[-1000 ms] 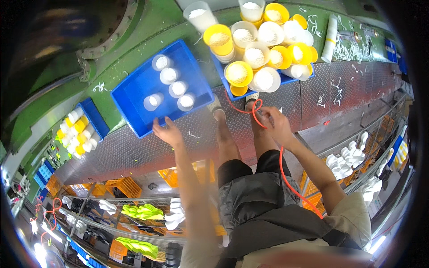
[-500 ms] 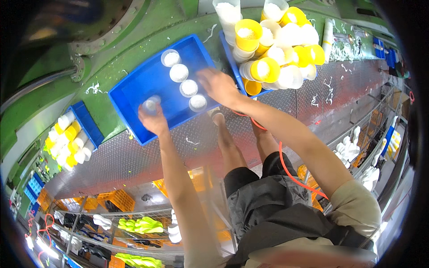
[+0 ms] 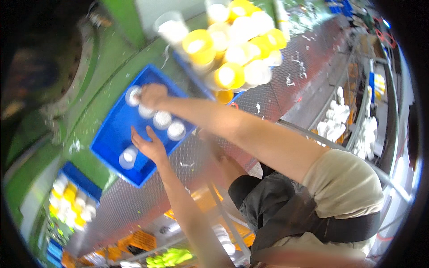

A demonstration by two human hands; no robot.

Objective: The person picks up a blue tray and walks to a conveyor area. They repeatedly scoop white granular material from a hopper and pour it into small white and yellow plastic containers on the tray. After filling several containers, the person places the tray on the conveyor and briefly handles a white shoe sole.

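In a blue tray [image 3: 103, 134] stand several clear cups filled with white granules. My right hand [image 3: 154, 95] reaches across the tray; its fingers are curled at the rim of the farthest cup [image 3: 132, 96]. Another cup [image 3: 145, 111] is partly covered by that hand. Two more filled cups, a nearer one [image 3: 162, 119] and the nearest one [image 3: 176, 130], continue the row. My left hand [image 3: 150, 145] is open with fingers spread over the tray, holding nothing. Just left of it is a separate clear cup [image 3: 128, 158] with some white granules, apart from the fingers.
A second blue bin [image 3: 192, 73] holds stacked yellow and white cups [image 3: 232, 51] at the far right. At the left, a small blue bin [image 3: 80, 183] stands beside more yellow and white pieces [image 3: 71, 201]. Wire racks [image 3: 286, 127] with white parts run along the right.
My left hand has released its cup and opened. My right hand has moved left across the tray to the far end of the row. The whole view has turned.
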